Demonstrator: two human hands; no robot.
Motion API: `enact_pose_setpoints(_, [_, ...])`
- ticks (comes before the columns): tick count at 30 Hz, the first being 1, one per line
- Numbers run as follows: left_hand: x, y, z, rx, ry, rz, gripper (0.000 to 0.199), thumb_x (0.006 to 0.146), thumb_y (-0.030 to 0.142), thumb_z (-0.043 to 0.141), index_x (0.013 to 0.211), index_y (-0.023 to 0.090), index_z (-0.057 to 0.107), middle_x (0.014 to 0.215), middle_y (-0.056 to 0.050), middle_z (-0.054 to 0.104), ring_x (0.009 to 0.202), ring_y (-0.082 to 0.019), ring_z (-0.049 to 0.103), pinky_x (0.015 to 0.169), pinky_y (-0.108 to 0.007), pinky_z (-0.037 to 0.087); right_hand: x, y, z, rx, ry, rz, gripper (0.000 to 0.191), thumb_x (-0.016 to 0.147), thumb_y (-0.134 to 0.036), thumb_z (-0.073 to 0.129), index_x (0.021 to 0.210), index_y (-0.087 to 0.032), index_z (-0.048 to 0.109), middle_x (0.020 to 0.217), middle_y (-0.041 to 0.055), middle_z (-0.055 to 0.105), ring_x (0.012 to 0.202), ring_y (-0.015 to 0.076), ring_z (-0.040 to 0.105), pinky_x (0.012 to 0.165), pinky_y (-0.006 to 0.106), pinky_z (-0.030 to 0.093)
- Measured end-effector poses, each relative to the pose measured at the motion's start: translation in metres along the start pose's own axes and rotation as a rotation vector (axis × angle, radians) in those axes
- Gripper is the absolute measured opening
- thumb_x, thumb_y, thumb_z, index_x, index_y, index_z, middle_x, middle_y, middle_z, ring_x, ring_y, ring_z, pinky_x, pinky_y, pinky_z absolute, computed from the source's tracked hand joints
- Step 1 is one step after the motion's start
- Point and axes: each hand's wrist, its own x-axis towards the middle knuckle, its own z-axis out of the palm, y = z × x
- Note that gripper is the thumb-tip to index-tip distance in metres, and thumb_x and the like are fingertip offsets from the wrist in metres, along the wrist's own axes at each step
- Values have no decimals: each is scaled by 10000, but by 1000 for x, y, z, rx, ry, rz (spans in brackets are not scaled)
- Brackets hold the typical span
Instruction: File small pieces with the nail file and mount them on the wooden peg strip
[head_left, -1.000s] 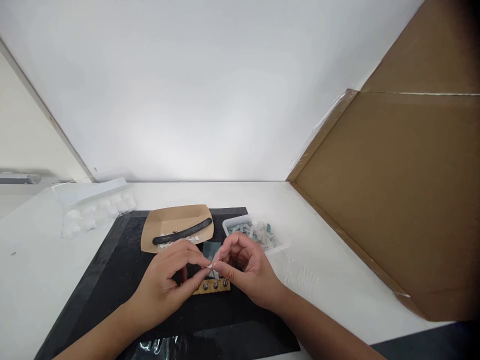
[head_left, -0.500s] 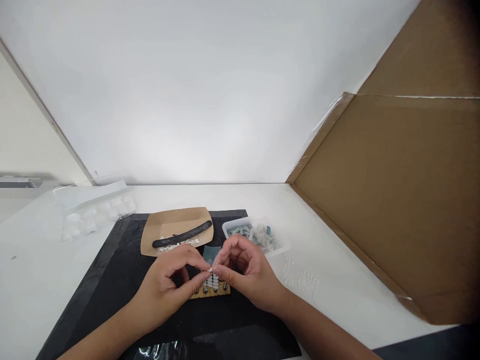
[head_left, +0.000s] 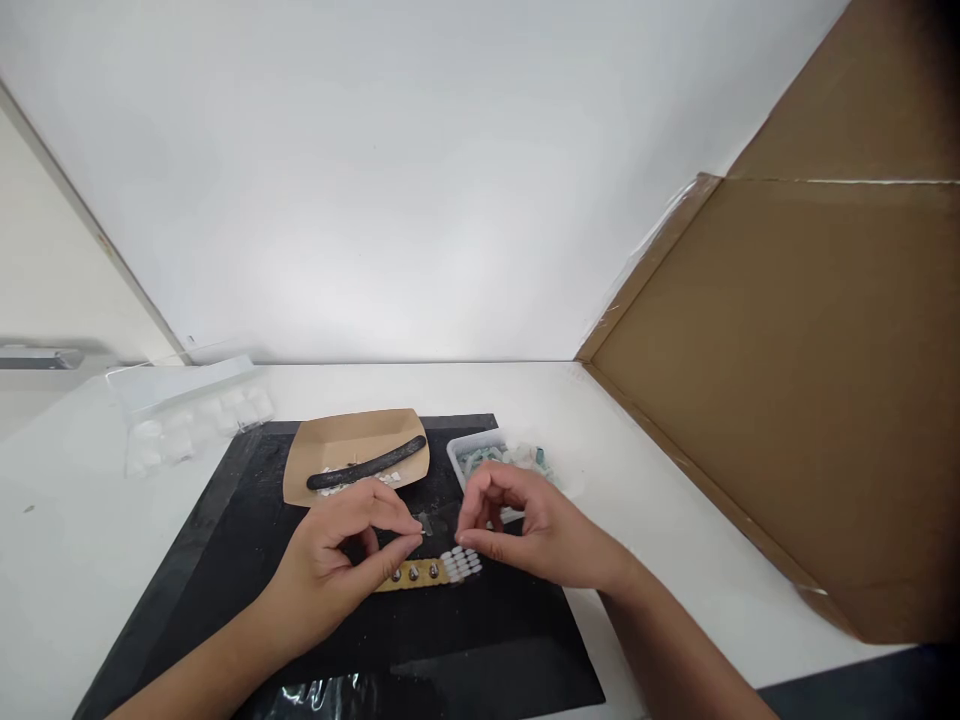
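My left hand (head_left: 341, 560) is closed in a pinch, with a tiny white piece (head_left: 422, 532) at its fingertips. To the right, my right hand (head_left: 529, 525) has thumb and forefinger drawn close together; I cannot make out what is between them. Below the hands a yellow-gold strip (head_left: 405, 575) with shiny round metal studs lies on the black mat (head_left: 480, 640). A patch of white oval stick-on pieces (head_left: 461, 563) sits at its right end, just under my right fingertips. My left hand covers the strip's left end.
Behind my left hand, a brown paper tray (head_left: 352, 432) holds a curved black bar (head_left: 367, 465) and white bits. A white container (head_left: 454, 460) with greenish and clear scraps stands behind my right hand. Clear packaging (head_left: 195, 420) lies left; a cardboard wall (head_left: 787, 380) rises right.
My hands were together over the strip and are now apart, the right one moved right. The white ovals now show at the strip's right end. The blue-green square behind the fingers no longer shows.
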Motion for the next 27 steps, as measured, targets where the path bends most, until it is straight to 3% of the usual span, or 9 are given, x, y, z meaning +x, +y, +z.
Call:
enact_pose_setpoints(3, [1,-1,0,3,6,15,95,934,161,722,971,222,787,925,-45,713,669,-98,656,523,-181,505,-11,-3,-29,-170,-30,-7,156,907,-303,752,823,-216,653,864,5,730,699,123,585,637,255,466])
enact_pose_setpoints(6, [2,-4,2,14,1,42,110,926,145,731,968,225,794,903,-44,728,679,-106,665,532,-188,513,-20,1,-51,-203,-149,201,134,879,-348,775,873,-224,725,798,3,744,643,130,595,586,251,454])
enact_pose_setpoints(10, [2,-7,5,1,-54,83,124,918,118,733,957,220,793,909,-55,760,771,-143,706,585,-213,552,-23,9,-61,-240,-102,371,163,888,-375,752,852,-222,797,727,16,733,667,160,641,619,265,494])
enact_pose_setpoints(17, [2,-8,8,21,-49,55,107,913,127,737,948,207,798,907,-72,780,792,-161,719,562,-215,548,-25,9,-53,-230,-158,235,148,938,-357,717,888,-273,829,811,9,782,689,174,686,589,273,514])
enact_pose_setpoints(22, [1,-9,9,24,-63,61,135,903,106,741,959,217,794,939,-66,781,798,-152,718,574,-211,554,-23,14,-47,-252,-136,131,156,895,-405,791,966,-268,811,747,-5,766,654,165,696,545,253,499])
enact_pose_setpoints(27, [0,-8,10,29,-62,66,138,903,106,739,962,217,796,943,-67,772,784,-144,715,582,-207,563,-18,22,-41,-429,-19,88,267,878,-386,814,1103,-255,758,1016,38,788,910,219,738,795,329,582])
